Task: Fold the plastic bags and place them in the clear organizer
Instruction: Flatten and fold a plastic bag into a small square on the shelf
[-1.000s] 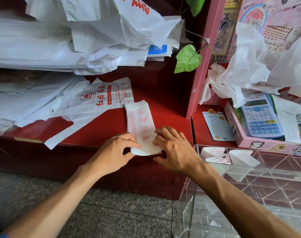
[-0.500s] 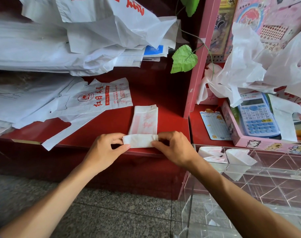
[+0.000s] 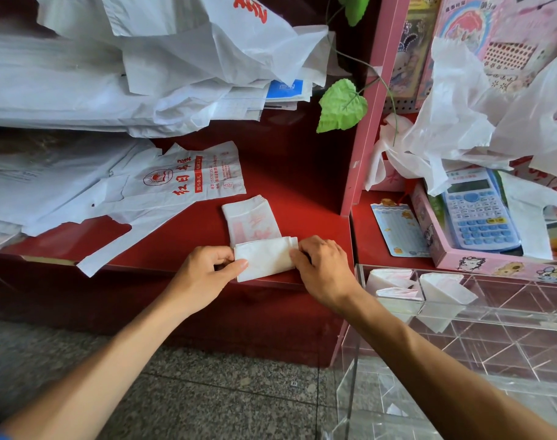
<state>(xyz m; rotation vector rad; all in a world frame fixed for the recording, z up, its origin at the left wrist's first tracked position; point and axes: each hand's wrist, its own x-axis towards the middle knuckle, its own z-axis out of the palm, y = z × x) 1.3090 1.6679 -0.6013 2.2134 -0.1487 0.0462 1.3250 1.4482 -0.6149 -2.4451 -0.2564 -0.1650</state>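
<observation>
Two hands, left [image 3: 207, 270] and right [image 3: 322, 267], pinch one folded bag [image 3: 260, 251]; three folded bags [image 3: 442, 287] sit in the organizer [image 3: 461, 315] right of them.

Your folded bag [image 3: 264, 258] is thin white plastic film w/ faint red print, matt & finely creased; the loose bags [image 3: 175, 74] piled above look the same, crinkled & semi-translucent. The tabletop [image 3: 302, 192] under it is smooth dark-red w/ a slight sheen, prob. painted or laminate, can't tell which. You've got a clear organizer [image 3: 493, 312] of glossy see-thru acrylic, a speckled stone floor [image 3: 223, 392], polished, and a hard-plastic calculator [image 3: 477, 214].
</observation>
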